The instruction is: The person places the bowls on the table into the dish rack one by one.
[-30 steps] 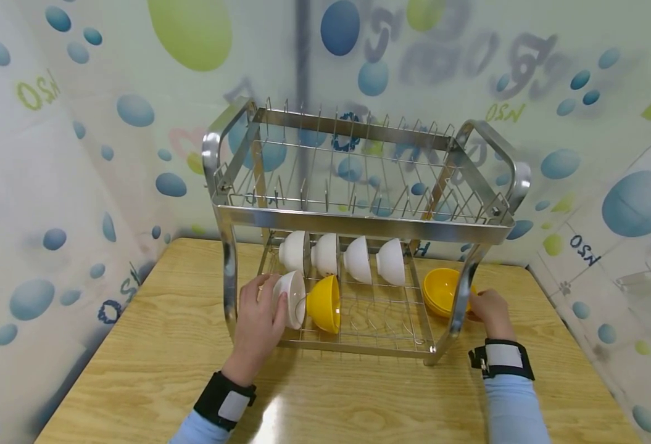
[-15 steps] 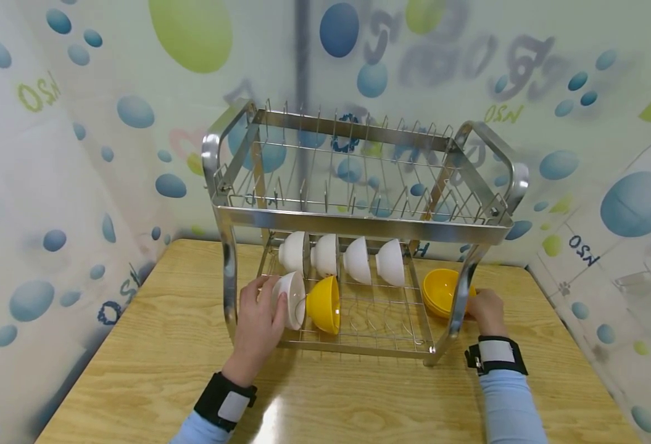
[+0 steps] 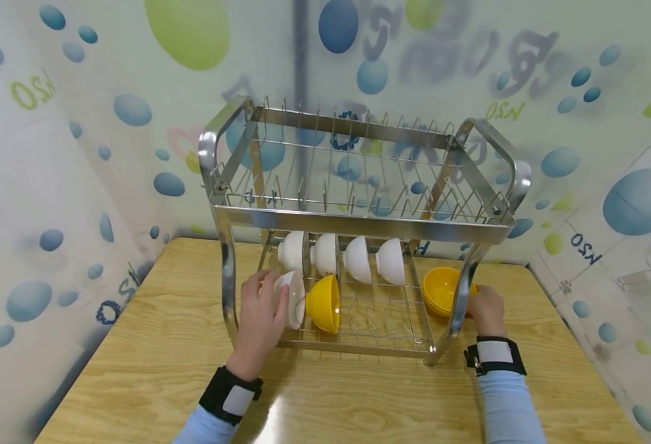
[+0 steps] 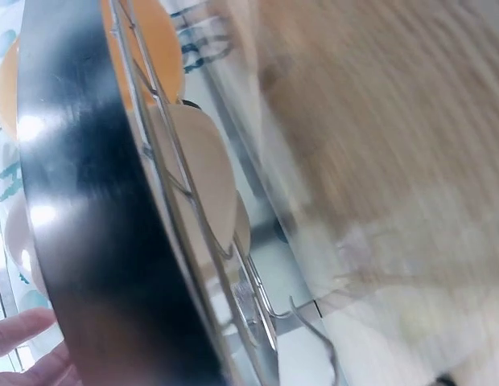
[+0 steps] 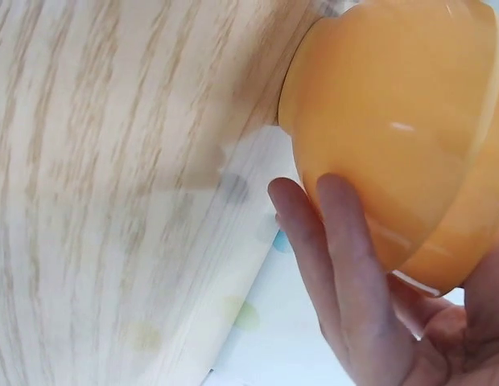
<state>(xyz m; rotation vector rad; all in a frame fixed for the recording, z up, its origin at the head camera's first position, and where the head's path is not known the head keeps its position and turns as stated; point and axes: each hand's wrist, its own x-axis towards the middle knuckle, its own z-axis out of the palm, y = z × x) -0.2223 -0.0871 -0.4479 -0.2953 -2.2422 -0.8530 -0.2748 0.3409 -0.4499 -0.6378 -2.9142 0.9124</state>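
My left hand [image 3: 261, 314] holds a white bowl [image 3: 294, 299] at the front left of the rack's lower tier, thumb on the near side. The bowl stands on its side, rim to the right. Beside it a yellow bowl [image 3: 323, 304] is tipped the same way. In the left wrist view, fingertips [image 4: 24, 331] show at the left edge, past the rack's dark metal bar [image 4: 96, 201]. On the table right of the rack, my right hand [image 3: 487, 308] grips nested yellow bowls [image 3: 439, 291]. The right wrist view shows fingers [image 5: 346, 233] along the outer yellow bowl [image 5: 386, 121]; the thumb is mostly hidden.
A two-tier metal dish rack [image 3: 358, 223] stands on the wooden table [image 3: 358, 401]. Several white bowls [image 3: 356, 259] stand on edge in its lower back row. Its right front leg [image 3: 461, 299] rises between the rack's inside and the nested bowls. A patterned sheet hangs behind.
Over the last second my right hand has shifted slightly left against the nested yellow bowls. My left hand stays at the white bowl, its wrist shifted slightly right.
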